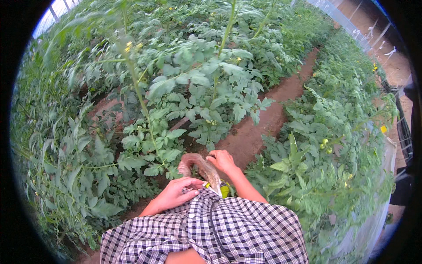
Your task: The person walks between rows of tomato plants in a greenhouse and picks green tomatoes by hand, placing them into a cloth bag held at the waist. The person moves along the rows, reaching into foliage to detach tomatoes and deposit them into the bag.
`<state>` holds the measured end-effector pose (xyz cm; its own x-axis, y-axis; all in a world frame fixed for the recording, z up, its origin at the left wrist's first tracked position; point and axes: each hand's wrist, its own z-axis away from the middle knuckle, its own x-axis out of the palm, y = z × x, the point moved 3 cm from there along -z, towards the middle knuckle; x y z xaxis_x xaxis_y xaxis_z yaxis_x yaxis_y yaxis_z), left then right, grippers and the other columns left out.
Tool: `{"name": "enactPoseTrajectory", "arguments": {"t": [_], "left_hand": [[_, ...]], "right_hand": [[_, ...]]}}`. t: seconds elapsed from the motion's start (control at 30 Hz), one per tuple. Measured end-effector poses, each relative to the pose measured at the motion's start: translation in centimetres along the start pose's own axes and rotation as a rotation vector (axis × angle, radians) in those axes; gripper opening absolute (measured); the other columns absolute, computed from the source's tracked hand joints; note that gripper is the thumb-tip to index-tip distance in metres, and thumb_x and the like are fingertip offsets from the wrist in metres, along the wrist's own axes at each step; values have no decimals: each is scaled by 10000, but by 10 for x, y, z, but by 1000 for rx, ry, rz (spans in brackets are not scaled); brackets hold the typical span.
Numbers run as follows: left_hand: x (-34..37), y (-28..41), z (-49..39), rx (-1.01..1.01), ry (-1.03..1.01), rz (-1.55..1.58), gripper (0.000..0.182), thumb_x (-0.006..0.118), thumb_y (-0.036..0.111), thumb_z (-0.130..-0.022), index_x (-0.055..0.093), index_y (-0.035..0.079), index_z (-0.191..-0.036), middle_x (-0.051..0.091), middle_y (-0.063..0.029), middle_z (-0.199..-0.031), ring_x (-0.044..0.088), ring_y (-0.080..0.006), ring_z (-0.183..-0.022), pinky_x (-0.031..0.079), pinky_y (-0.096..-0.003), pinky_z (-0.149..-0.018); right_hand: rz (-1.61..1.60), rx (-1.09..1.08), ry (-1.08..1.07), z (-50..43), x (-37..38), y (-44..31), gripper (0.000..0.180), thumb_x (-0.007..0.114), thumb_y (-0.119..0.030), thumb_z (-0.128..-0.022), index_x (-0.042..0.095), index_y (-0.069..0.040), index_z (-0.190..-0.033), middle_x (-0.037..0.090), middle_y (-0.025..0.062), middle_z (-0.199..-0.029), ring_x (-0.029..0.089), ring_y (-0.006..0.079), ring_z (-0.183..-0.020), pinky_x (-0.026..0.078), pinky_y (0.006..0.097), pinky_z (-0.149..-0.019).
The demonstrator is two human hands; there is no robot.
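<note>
My left hand point(180, 193) rests at my waist against the checked shirt point(211, 227), its fingers loosely bent. Whether anything lies under its fingertips is hidden. From my waist a looped bundle of translucent brownish plastic, perhaps twine or film strips point(210, 173), arches forward between my hands. Just to the right of that loop is my right hand point(222, 161), fingers curled and thumb close to the bundle. A thin strand in it cannot be made out. Something bright yellow point(225, 189) shows beneath the bundle at my waist. Ahead stands a tomato plant point(211, 112).
Tall tomato stems point(140, 95) rise close in front on the left. A bare soil path point(263, 118) runs between rows toward the upper right. Green tomatoes point(325, 145) hang on the right-hand row. Plastic sheeting point(384, 184) borders the far right side.
</note>
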<state>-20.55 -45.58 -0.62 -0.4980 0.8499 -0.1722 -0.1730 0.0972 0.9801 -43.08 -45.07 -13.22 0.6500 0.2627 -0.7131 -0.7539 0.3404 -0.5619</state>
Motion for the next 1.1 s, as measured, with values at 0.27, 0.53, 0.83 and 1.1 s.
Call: {"name": "enactPoseTrajectory", "arguments": {"t": [0.27,0.53,0.83,1.1], "left_hand": [[-36,-4,-60,-84,-31,71,323,598,92,-893,572,5,-1203,670,-98,-1010,649,-166,-926,521,-301,-822],[-16,-5,-76,-87,-48,71,302,571,99,-907,565,19,-1198,646,-101,-1013,647,-175,-918,525,-309,-805],[-9,-2,-104,-101,-179,140,320,594,89,-902,563,6,-1210,637,-106,-1046,636,-172,-931,515,-313,-840],[-11,5,-117,-17,-122,78,276,562,57,-912,552,-13,-1178,650,-117,-977,649,-189,-921,527,-321,-817]], "right_hand": [[24,-6,60,-45,-57,-50,366,454,-105,-835,649,-137,-1143,655,222,-1013,633,383,-966,500,463,-853],[-131,48,144,-45,-73,-28,253,568,-188,-848,681,-135,-1069,690,130,-988,647,314,-951,498,419,-846],[-441,126,369,-85,-113,-25,234,631,-269,-847,702,-87,-975,695,138,-841,670,311,-799,505,395,-740],[-615,-122,688,-131,-174,-54,234,574,-216,-909,640,5,-947,682,99,-753,641,168,-655,492,314,-643]]}}
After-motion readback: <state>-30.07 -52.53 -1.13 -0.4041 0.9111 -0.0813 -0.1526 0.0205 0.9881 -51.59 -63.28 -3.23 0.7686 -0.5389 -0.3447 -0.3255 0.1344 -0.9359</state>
